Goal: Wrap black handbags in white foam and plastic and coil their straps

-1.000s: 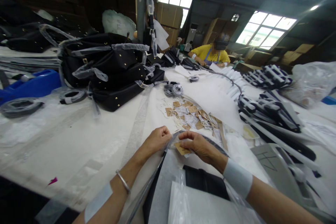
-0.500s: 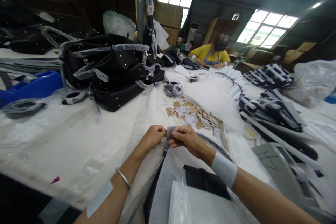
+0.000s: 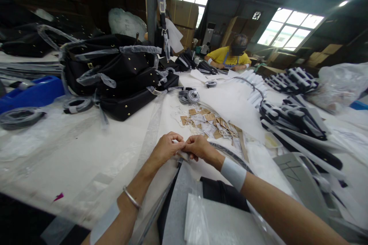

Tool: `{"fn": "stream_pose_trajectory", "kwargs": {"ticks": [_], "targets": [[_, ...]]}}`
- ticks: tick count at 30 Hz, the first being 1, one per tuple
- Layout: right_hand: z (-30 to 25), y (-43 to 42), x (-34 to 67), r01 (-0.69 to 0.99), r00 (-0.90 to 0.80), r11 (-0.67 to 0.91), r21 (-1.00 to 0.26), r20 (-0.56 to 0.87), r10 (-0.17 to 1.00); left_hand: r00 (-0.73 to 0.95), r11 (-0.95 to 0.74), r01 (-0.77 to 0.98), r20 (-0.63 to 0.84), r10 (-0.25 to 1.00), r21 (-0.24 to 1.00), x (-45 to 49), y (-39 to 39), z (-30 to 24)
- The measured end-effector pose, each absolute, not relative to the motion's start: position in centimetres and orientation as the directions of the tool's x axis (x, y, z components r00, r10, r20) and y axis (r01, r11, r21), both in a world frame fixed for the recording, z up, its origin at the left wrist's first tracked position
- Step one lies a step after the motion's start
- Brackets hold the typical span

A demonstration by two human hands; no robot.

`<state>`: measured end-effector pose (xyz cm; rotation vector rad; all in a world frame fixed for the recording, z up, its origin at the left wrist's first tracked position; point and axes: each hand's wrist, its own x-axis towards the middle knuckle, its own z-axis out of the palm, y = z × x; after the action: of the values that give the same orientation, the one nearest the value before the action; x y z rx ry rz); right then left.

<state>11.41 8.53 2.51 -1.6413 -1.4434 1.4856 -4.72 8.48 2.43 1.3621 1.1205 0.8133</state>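
At the white-covered worktable [image 3: 71, 157], you pinch a small pale tag [image 3: 181, 154], partly hidden, between your left hand [image 3: 166, 148] and right hand [image 3: 197, 147]. Tag handling appears in progress; the next move likely calls for controlled repositioning near the kraft tag pile [image 3: 208, 121].

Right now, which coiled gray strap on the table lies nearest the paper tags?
The coil just beyond the paper tags; the other coils lie farther off, one up the table, two beside the black handbags.
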Motion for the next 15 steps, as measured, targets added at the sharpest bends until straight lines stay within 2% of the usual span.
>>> {"fn": "stream_pose_trajectory", "kwargs": {"ticks": [4, 8, 12, 15], "targets": [[2.3, 8.6, 11.4, 0.335, -0.143, -0.315, -0.888, -0.378, 0.914, 0.446, 0.135, 0.138, -0.183, 0.876, 0.981, -4.4, 7.5, 3.0], [3.2, 8.4, 11.9, 0.296, -0.278, -0.263, -0.918, -0.346, 0.896, 0.500, 0.179, 0.027, -0.168, 0.849, 0.983, -4.6, 7.0, 3.9], [3.6, 8.5, 12.3, 0.188, -0.331, -0.248, -0.950, -0.299, 0.895, 0.506, 0.192, -0.044, -0.143, 0.850, 0.980, -5.1, 6.9, 4.7], [3.5, 8.5, 12.2, 0.132, -0.302, -0.313, -0.941, -0.339, 0.891, 0.425, 0.136, 0.018, -0.131, 0.896, 0.991, -5.3, 7.1, 4.3]]}}
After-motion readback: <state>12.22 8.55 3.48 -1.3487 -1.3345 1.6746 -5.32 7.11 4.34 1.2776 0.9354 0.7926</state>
